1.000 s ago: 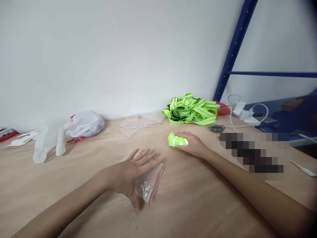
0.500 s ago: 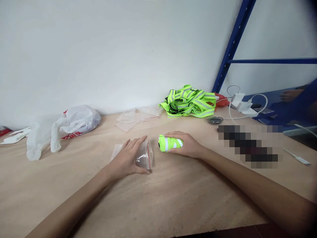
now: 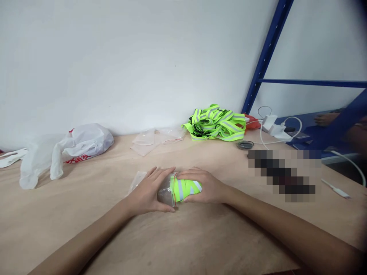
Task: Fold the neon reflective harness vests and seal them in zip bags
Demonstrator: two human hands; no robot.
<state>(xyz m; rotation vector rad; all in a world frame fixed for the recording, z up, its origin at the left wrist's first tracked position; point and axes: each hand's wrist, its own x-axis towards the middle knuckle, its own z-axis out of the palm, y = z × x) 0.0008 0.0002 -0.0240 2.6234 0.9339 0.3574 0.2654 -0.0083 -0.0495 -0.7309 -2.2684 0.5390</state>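
Observation:
A clear zip bag (image 3: 165, 194) with a red seal line lies on the table under my left hand (image 3: 147, 193), whose fingers and thumb wrap round it near its mouth. In my right hand (image 3: 205, 187) is a rolled reflective strap (image 3: 185, 189), neon yellow-green with silver stripes. The roll's left end sits at the bag's mouth, just inside the red line; most of it is still outside. Thumb and fingers of the right hand close on the roll from both sides.
Behind lie a heap of reflective straps (image 3: 215, 124) and several flat clear bags (image 3: 146, 139). A white plastic bag (image 3: 88, 143) rests at left. Toward the right are a dark oval object (image 3: 245, 145), white chargers with cables (image 3: 276, 128), a blurred-out patch (image 3: 282, 173) and a blue rack (image 3: 265, 57).
My right hand has moved left with the rolled strap, and the roll's end has entered the bag's mouth. My left hand keeps hold of the bag. The view has shifted slightly.

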